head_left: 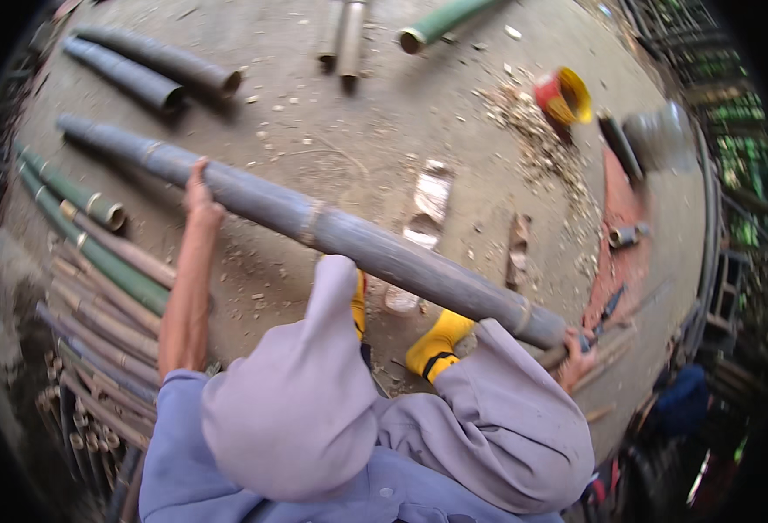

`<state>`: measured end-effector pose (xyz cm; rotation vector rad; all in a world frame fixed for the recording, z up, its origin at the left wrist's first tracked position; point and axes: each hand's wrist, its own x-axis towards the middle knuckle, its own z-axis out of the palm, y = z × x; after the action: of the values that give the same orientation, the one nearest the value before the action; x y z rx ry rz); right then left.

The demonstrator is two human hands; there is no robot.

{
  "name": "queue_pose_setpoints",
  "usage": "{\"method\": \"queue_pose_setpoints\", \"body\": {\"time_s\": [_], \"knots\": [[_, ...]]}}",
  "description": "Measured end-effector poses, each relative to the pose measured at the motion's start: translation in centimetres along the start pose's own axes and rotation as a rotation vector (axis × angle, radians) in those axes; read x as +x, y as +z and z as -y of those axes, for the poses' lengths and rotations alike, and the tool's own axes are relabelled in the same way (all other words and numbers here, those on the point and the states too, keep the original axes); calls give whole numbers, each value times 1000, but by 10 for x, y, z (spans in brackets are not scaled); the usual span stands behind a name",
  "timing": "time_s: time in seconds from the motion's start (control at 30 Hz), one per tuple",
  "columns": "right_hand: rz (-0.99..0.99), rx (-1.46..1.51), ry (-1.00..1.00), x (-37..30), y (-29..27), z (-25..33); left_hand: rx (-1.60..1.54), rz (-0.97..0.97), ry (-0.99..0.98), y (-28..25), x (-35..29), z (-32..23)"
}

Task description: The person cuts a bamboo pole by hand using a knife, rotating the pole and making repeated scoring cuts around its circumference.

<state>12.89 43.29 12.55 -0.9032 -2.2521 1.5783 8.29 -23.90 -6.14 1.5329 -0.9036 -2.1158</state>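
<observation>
A long grey bamboo pole [375, 244] slants across in front of my knees, raised off the floor. My left hand [201, 196] is closed round it toward its far left part, fingers over the top edge. At the near right end, my right hand [578, 353] is closed on the pole's end, its fingers partly hidden. A dark tool [610, 303] shows just beyond my right hand; I cannot tell whether it touches the hand. Below the pole, a notched pale wooden block [430, 205] lies on the floor, with a smaller notched wooden piece [518, 248] to its right.
Grey bamboo poles [126, 74] lie far left, green ones [96, 253] and thinner poles [105, 322] near left. A red and yellow container [565, 94] lies beside wood chips [532, 131]. At right are a clear plastic jug [660, 139] and a reddish sheet [610, 253].
</observation>
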Motion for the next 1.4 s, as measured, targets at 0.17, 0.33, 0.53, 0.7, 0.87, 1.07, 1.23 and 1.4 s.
{"method": "queue_pose_setpoints", "body": {"time_s": [0.17,0.33,0.53,0.7,0.87,1.07,1.23,1.4], "knots": [[73,79,76,-10,78,-7,204,-117,157,-6,14,-26],[231,49,30,-27,150,-21,1081,226,1113,52,-108,9],[529,-79,-170,-41,211,-16,1750,1196,1464,107,-191,107],[648,-468,-184,-41,183,-18,1925,1234,1247,129,-161,131],[812,-555,-24,-34,148,-17,2092,1390,914,156,-162,120],[874,-450,-186,-26,142,-37,2232,1500,423,186,-142,105],[840,-457,-223,-30,139,-73,2242,1508,396,185,-138,99],[858,-494,-294,-37,132,-104,2201,1441,740,166,-148,100]]}}
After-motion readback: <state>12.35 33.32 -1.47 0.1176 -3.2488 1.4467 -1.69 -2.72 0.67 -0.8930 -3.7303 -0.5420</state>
